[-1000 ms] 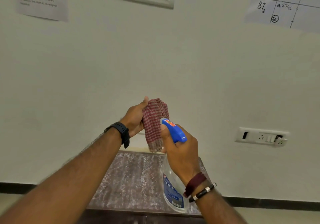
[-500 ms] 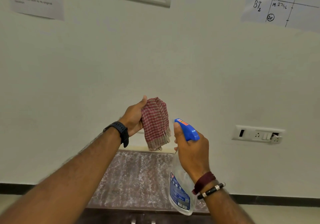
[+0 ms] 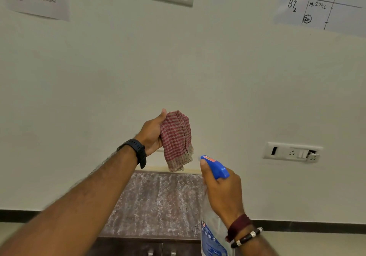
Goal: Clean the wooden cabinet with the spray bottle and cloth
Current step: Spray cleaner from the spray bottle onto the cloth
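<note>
Wooden cabinet (image 3: pixel 158 202) below us looks unwiped; our left hand (image 3: pixel 151 134) clenches the checked cloth (image 3: pixel 176 139) above it, right hand (image 3: pixel 222 192) grasping the spray bottle (image 3: pixel 213 234); wiping remains.

We see a coarse woven checked cloth (image 3: pixel 176 139), a spray bottle (image 3: pixel 213 228) of clear glossy plastic with a smooth blue plastic head, a wooden cabinet (image 3: pixel 158 200) with a mottled matt top, and a smooth matt painted wall (image 3: pixel 198 67).
</note>
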